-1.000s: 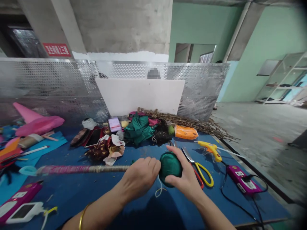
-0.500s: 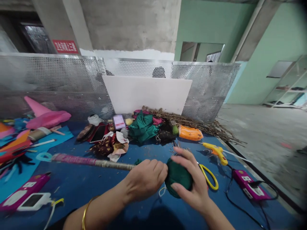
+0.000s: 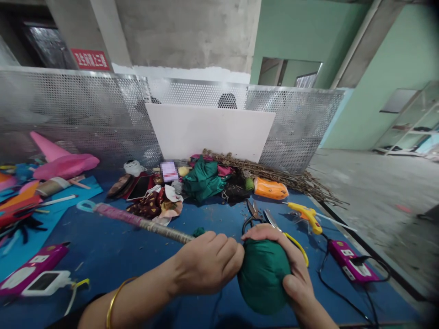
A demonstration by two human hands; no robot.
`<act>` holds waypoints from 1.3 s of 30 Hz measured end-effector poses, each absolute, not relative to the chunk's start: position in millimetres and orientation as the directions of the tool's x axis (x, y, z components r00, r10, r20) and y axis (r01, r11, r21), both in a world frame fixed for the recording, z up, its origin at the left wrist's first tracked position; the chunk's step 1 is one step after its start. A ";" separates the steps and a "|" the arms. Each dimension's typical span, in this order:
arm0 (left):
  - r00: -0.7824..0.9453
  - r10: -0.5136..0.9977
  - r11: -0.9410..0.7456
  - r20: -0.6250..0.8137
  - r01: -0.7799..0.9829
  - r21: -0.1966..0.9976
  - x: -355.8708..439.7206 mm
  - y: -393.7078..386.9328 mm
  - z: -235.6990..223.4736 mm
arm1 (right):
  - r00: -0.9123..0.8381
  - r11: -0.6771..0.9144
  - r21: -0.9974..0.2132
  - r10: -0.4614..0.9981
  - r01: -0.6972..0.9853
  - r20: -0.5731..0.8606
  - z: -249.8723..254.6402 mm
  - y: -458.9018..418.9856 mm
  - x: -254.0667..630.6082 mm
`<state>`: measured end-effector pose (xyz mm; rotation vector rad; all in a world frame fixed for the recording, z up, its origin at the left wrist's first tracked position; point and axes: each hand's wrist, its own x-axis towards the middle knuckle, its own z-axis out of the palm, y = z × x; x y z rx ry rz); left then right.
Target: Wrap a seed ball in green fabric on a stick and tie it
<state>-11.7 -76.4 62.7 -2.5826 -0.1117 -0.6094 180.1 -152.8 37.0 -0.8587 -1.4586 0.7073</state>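
Note:
My left hand (image 3: 210,261) is closed round a stick (image 3: 161,230) wrapped in pink and greyish-white, with a light-blue loop at its far end. Against that fist sits a round, dark green cloth-covered ball (image 3: 263,279). My right hand (image 3: 297,267) cups the ball from its far and right sides, fingers curved over the top and thumb on the right. The join between stick and ball is hidden by my left hand. Just beyond the ball lie dark-handled scissors (image 3: 253,212) and yellow-handled scissors (image 3: 302,249), the latter partly covered by my right hand.
A yellow glue gun (image 3: 307,215) and a purple power strip (image 3: 351,261) with a black cable lie at the right. Green cloth (image 3: 204,180), dry twigs (image 3: 274,172) and an orange packet (image 3: 270,188) line the back. At left are a pink hat (image 3: 65,162) and another purple strip (image 3: 37,265).
The ball has turned and tilted towards me, showing more of its smooth green side. My right hand has shifted round to its right side. The stick's looped end has swung up and rightwards.

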 end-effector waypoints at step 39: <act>0.557 0.736 0.545 -0.384 -0.151 0.825 8.4 -31.7 42.9 | 0.150 0.255 -0.948 0.947 0.191 0.284 1.9 -95.8 161.7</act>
